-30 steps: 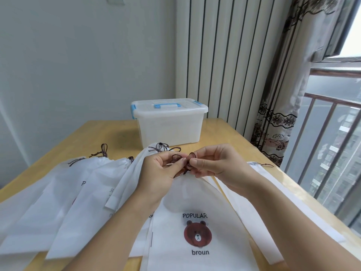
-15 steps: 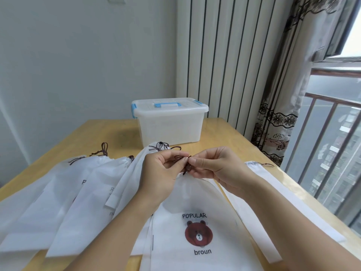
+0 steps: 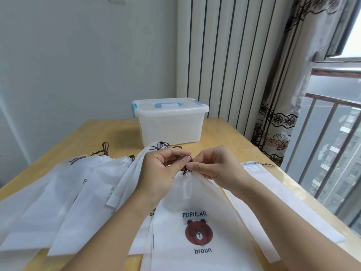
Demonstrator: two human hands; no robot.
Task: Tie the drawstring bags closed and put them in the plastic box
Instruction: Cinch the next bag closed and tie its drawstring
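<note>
A second ago a small loop of the thin brown drawstring cord [image 3: 184, 169] stood open between the hands; now it is drawn down tight at the gathered neck of the white non-woven drawstring bag with the brown bear print [image 3: 197, 218]. The knot looks to be closing, so this bag is probably nearly ready for the box.

The left hand [image 3: 163, 171] pinches the cord between thumb and fingers; the right hand [image 3: 216, 166] pinches it from the other side, fingertips almost touching.

The bag is thin, matte, slightly translucent fabric, puckered at the neck and flat below, lying at the near edge of the pale wooden table [image 3: 218, 132]. More flat white bags [image 3: 86, 184] fan toward the left edge, several with knotted brown cords. The translucent plastic box with blue latches and handle [image 3: 170, 122] sits at the far edge, lid on.
</note>
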